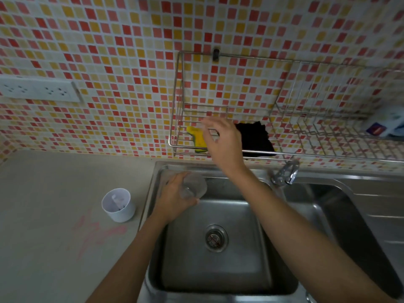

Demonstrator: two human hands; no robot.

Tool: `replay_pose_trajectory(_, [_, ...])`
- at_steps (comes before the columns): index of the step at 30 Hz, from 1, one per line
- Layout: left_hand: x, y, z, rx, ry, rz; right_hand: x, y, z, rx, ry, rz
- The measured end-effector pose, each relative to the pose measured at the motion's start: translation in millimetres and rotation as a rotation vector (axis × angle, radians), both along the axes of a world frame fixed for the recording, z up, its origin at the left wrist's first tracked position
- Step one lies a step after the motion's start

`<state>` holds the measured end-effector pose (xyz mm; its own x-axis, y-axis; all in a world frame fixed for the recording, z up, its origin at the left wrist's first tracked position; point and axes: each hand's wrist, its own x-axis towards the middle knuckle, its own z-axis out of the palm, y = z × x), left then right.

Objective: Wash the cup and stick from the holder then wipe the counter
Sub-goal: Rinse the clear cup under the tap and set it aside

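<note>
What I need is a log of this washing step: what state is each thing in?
cup: tilted over the sink, gripped by the left hand.
right hand: open, reaching near the sponge, holds nothing.
sponge: lying on the wire rack.
black cloth: lying on the wire rack.
holder: upright on the counter.
counter: smeared with pink marks.
faucet: no water visible.

cup (193, 186): clear, tipped on its side, gripped by left hand (172, 197) over sink (229, 270) back-left corner | holder (118, 205): white, upright on table (54, 182) just beside sink, pale stick (115, 199) inside | table: beige, pink smears (98, 232) near holder
</note>
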<state>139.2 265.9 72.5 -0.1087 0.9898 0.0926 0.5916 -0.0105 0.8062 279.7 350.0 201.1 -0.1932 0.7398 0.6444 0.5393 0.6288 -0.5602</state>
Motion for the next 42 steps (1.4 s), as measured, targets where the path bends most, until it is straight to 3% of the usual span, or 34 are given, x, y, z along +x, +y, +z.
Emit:
replay_pose_trajectory(2, [8,0,-8,-0.004,-0.025,-0.017,26,-33,-24,0.054,0.074,0.012])
replay_pose_trajectory(5, [21,3,-27,-0.033,0.002,-0.044,82,-76,-83,0.003,0.032,0.011])
replay_pose_trajectory(10, [65,1,-42,-0.145,0.062,-0.082,182,-86,-173,-0.425,-0.212,-0.162])
replay_pose_trajectory(14, [115,10,-35,-0.170,0.054,-0.126,237,-40,-193,-0.671,-0.158,-0.384])
replay_pose_trajectory(19, [175,32,-27,-0.217,0.008,-0.155,258,24,-193,-0.955,-0.106,-0.327])
replay_pose_trajectory(23, [205,50,-36,-0.236,-0.043,-0.165,265,47,-197,-0.904,-0.099,-0.307])
replay_pose_trajectory(35, [240,61,-63,-0.265,-0.105,-0.170,278,74,-211,-0.697,-0.654,-0.071])
replay_pose_trajectory(42, [247,61,-67,-0.301,-0.097,-0.168,277,81,-214,-0.732,-0.666,-0.064])
